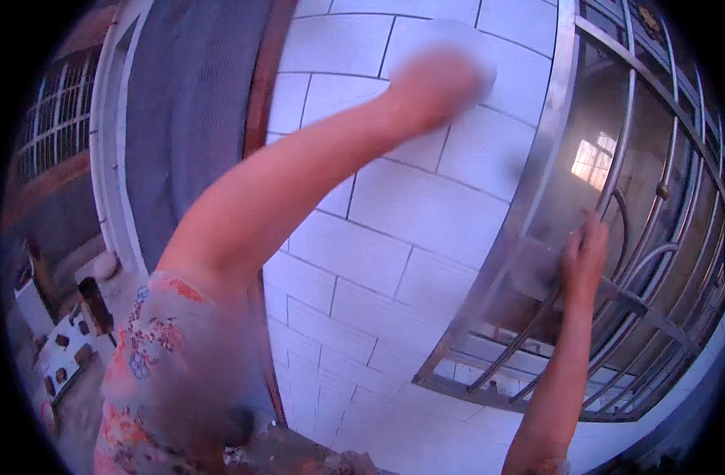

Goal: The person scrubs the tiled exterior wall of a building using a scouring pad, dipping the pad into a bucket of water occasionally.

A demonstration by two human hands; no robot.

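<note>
My left arm, in a floral short sleeve (144, 356), reaches up across a white tiled wall (402, 206). At its end, my left hand (441, 83) is a blur against the upper tiles. Its fingers cannot be made out, nor whether anything is in them. On the right, my right hand (586, 257) is raised to a metal window grille (651, 313). Its fingers look curled round one of the upright bars, and part of that bar is hidden behind them.
Left of the tiles hangs a dark grey screen curtain (196, 119) beside a brown door frame (261, 87). A barred window (57, 119) shows at the far left. Below it, several small items lie on a white board (65, 348). Glass behind the grille reflects a bright window.
</note>
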